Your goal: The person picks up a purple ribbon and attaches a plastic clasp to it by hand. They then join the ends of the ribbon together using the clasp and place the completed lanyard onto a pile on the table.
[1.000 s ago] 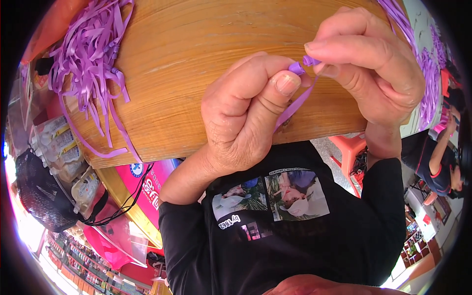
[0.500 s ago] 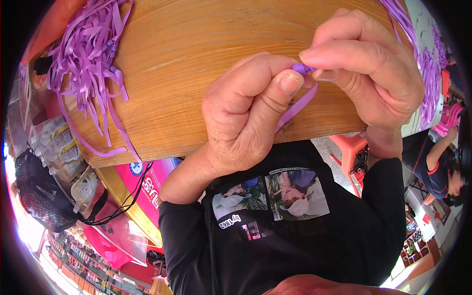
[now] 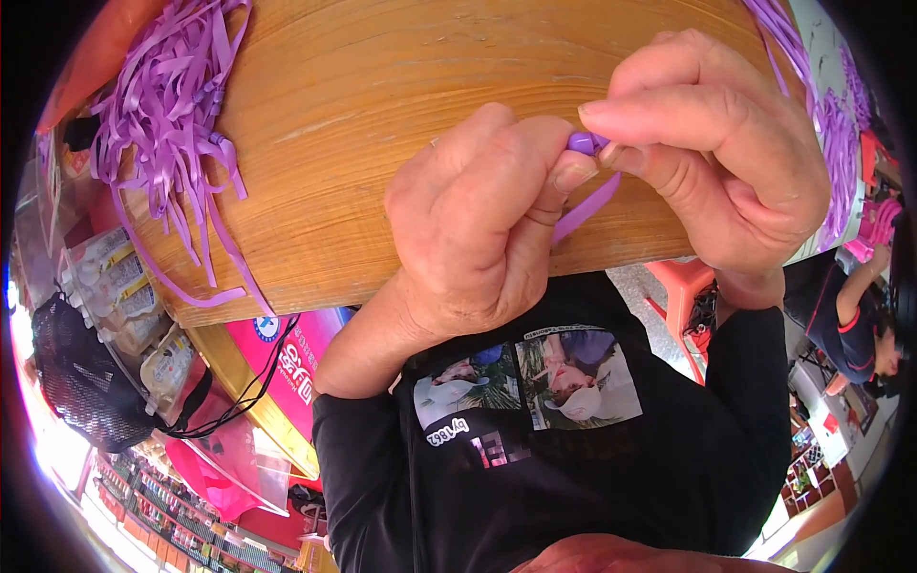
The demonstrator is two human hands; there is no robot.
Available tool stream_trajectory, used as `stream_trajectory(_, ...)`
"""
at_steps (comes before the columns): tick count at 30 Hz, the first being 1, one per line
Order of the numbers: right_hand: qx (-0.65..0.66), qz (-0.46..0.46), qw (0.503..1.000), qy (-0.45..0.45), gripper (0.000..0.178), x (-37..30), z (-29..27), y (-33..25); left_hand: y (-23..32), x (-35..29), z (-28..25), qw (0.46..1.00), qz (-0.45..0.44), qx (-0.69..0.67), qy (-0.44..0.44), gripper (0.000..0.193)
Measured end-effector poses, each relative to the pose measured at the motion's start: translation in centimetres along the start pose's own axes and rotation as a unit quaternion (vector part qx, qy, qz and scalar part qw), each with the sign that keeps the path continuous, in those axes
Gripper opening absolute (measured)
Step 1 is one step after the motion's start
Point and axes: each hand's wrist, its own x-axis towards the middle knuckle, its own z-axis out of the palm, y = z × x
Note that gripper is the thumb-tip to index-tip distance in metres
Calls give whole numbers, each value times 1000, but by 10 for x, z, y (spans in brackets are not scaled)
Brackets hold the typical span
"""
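The left hand (image 3: 473, 224) and the right hand (image 3: 731, 162) are pinching opposite ends of a purple connector (image 3: 582, 142), which is lying between them, both equally near, its long axis running roughly sideways above the wooden surface (image 3: 334, 143), a purple ribbon (image 3: 586, 210) trailing below

A brown wooden table (image 3: 325, 181) is showing its curving grain and a few scuffs. A tangled heap of purple ribbons (image 3: 167, 115) is lying on its left side, small purple fittings (image 3: 222, 143) showing among the strands, and loose ends are trailing toward the near edge. More purple ribbons (image 3: 837, 172) are lying on a pale surface (image 3: 820, 33) at the right.
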Motion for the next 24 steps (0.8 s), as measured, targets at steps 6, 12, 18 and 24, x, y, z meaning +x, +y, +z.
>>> stream_trajectory(6, 32, 17, 999, -7, 23, 2, -4, 2, -5, -2, 6, 997, -15, -74, 20, 5)
stream_trajectory(12, 59, -14, 997, -52, 25, 3, -15, 11, -5, 1, 5, 990, -25, -135, -14, 7)
stream_trajectory(18, 79, -32, 994, -63, 21, 4, -12, 8, -3, 6, -6, 996, 1, -72, -51, 10)
stream_trajectory(24, 3, -32, 998, -56, 21, 4, -9, -1, 0, 8, -16, 993, -9, -25, -114, 11)
